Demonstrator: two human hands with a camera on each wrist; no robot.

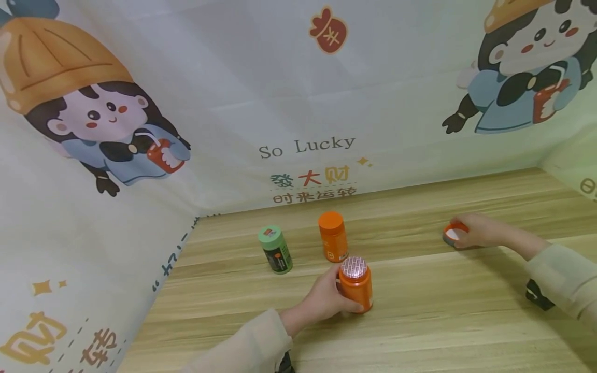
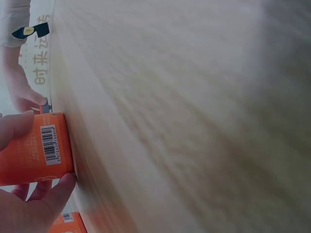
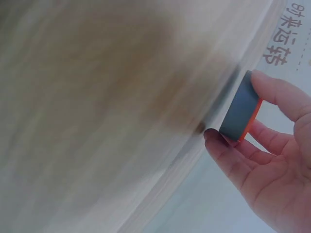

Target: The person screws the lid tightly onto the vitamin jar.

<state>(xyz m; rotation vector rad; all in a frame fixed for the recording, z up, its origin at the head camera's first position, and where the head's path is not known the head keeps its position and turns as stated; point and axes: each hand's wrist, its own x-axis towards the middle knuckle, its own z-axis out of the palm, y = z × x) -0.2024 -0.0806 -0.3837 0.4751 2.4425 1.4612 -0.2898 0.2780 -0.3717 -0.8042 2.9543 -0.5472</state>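
My left hand [image 1: 323, 296] grips an orange bottle [image 1: 357, 290] that stands upright on the table with no cap, its patterned foil seal facing up. In the left wrist view, a barcode label [image 2: 50, 144] shows on the bottle's side between thumb and fingers. Well off to the right, my right hand [image 1: 482, 231] pinches a screw cap [image 1: 450, 235] by its rim, low over the table. Its white inner side faces upward. The right wrist view shows the cap's grey outer wall [image 3: 240, 109] and an orange edge; whether it touches the wood I cannot tell.
Just behind the gripped bottle stands a second orange bottle [image 1: 333, 239] with its cap on. A green-capped bottle [image 1: 276, 251] with a dark label is left of it. The wooden table [image 1: 420, 300] meets a printed cloth backdrop [image 1: 242, 109] at the back and left.
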